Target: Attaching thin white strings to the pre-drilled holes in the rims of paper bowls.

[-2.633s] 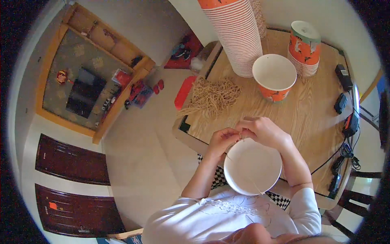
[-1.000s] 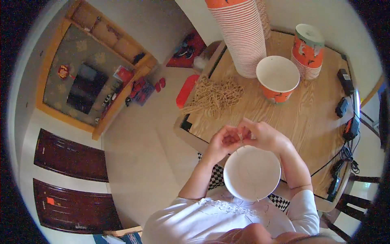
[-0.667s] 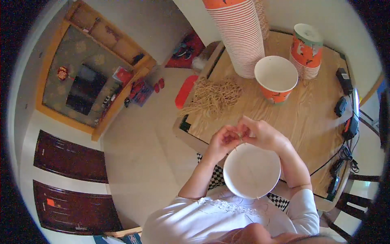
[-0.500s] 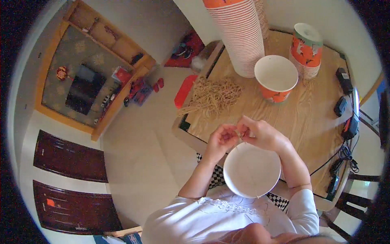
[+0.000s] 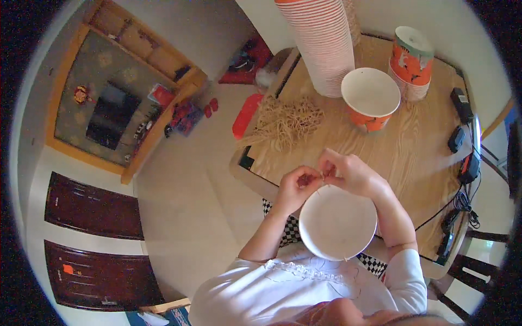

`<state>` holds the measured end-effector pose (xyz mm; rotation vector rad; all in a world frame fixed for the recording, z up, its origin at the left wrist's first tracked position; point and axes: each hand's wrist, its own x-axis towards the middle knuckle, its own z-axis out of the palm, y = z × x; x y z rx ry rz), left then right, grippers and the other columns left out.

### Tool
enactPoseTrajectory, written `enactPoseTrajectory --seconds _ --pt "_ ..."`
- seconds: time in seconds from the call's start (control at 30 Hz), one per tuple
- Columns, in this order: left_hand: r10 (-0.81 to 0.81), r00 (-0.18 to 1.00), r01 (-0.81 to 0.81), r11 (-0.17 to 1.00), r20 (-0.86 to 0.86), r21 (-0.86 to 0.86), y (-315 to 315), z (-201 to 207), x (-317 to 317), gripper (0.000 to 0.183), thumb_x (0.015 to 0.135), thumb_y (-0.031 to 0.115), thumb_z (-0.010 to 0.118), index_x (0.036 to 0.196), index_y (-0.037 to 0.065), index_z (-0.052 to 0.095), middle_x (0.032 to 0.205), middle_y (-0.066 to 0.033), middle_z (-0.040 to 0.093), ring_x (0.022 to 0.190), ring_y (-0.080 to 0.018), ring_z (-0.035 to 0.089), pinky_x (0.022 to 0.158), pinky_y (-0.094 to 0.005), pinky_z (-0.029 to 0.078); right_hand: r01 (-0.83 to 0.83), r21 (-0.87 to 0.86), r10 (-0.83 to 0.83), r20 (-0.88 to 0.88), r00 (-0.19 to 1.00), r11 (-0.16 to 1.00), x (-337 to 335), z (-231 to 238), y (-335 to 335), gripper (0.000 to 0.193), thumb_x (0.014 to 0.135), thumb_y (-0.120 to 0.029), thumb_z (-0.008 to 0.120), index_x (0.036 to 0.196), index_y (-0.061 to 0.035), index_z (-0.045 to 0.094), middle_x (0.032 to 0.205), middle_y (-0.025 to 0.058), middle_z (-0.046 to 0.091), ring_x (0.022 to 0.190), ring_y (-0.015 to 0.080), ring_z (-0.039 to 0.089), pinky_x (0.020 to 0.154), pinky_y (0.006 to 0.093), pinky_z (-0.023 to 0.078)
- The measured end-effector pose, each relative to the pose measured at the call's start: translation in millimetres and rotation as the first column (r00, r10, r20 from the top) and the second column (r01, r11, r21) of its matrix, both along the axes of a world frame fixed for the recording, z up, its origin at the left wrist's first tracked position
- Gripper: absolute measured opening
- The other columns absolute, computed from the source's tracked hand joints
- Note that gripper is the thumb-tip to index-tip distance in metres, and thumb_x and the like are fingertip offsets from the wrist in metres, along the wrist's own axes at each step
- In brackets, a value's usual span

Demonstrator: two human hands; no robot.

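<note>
A round paper bucket (image 5: 337, 225) with a white inside rests on my lap, its mouth facing up. At its far rim, my left hand (image 5: 296, 187) and my right hand (image 5: 350, 173) meet with fingertips pinched together. Between them shows a bit of thin tan cord, mostly hidden by the fingers. A small tan cord end (image 5: 346, 258) sticks out at the bucket's near rim. Beyond my hands, on the table, lies a loose heap of tan cords (image 5: 291, 122).
On the wooden table (image 5: 413, 174) stand a tall stack of nested buckets (image 5: 321, 51), an orange-and-white bucket (image 5: 371, 98) and a shorter stack with an upturned bucket (image 5: 412, 60). Black devices and cables (image 5: 462, 204) line the right edge. A red stool (image 5: 247, 116) is beyond the left edge.
My hands stay pinched at the far rim, with the fingertips drawn slightly closer together. The bucket has shifted up a little in the view.
</note>
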<state>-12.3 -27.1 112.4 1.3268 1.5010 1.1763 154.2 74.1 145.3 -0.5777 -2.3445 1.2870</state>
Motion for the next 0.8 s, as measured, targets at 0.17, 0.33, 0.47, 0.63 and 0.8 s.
enactPoseTrajectory --seconds 0.17,0.33,0.47,0.63,0.8 --pt "0.007 0.997 -0.007 1.000 0.079 0.000 -1.5 -7.0 -5.5 0.012 0.081 0.003 0.064 0.091 0.002 0.058 0.085 -0.0017 0.061 0.077 -0.0072 0.058 0.070 -0.0221 0.049 -0.020 -0.006 0.020 -0.007 1.000 1.000 0.3 -2.1 0.6 0.027 0.076 -0.013 0.066 0.095 -0.0077 0.047 0.078 0.0135 0.063 0.077 0.0345 0.063 0.064 0.0423 0.048" --pt "0.023 0.994 -0.019 0.999 0.110 -0.040 -2.3 5.4 -0.2 0.018 0.080 0.001 0.065 0.095 0.002 0.057 0.089 -0.0030 0.061 0.085 -0.0096 0.060 0.076 -0.0241 0.050 0.009 0.006 -0.009 0.020 1.000 1.000 0.0 0.8 -0.9 0.028 0.071 -0.001 0.066 0.093 -0.0039 0.049 0.077 0.0104 0.063 0.075 0.0257 0.064 0.065 0.0349 0.049" --pt "0.004 0.983 0.001 1.000 0.183 -0.025 -2.1 5.9 0.9 0.020 0.079 0.000 0.065 0.097 0.002 0.056 0.094 -0.0038 0.061 0.086 -0.0102 0.059 0.077 -0.0246 0.050 -0.002 0.001 0.002 0.014 1.000 1.000 -0.7 2.6 -2.0 0.028 0.071 -0.002 0.067 0.093 -0.0038 0.049 0.077 0.0105 0.063 0.075 0.0258 0.064 0.065 0.0351 0.050" --pt "0.021 0.971 -0.022 1.000 0.240 0.003 -2.2 3.7 1.8 0.021 0.079 -0.003 0.064 0.097 0.002 0.055 0.094 -0.0047 0.060 0.087 -0.0108 0.059 0.078 -0.0248 0.050 -0.020 -0.032 0.019 -0.024 1.000 0.999 -1.3 1.1 -1.5 0.027 0.071 -0.007 0.069 0.092 -0.0035 0.053 0.077 0.0107 0.062 0.074 0.0257 0.064 0.065 0.0357 0.049" --pt "0.052 0.980 -0.053 0.999 0.192 -0.001 -1.8 0.2 -1.1 0.018 0.078 -0.005 0.063 0.093 0.002 0.054 0.089 -0.0035 0.060 0.084 -0.0100 0.059 0.078 -0.0240 0.049 0.025 -0.057 -0.026 -0.014 1.000 0.998 -1.5 -0.9 -2.2 0.027 0.071 -0.014 0.073 0.089 -0.0027 0.056 0.074 0.0111 0.062 0.072 0.0246 0.064 0.064 0.0342 0.049"
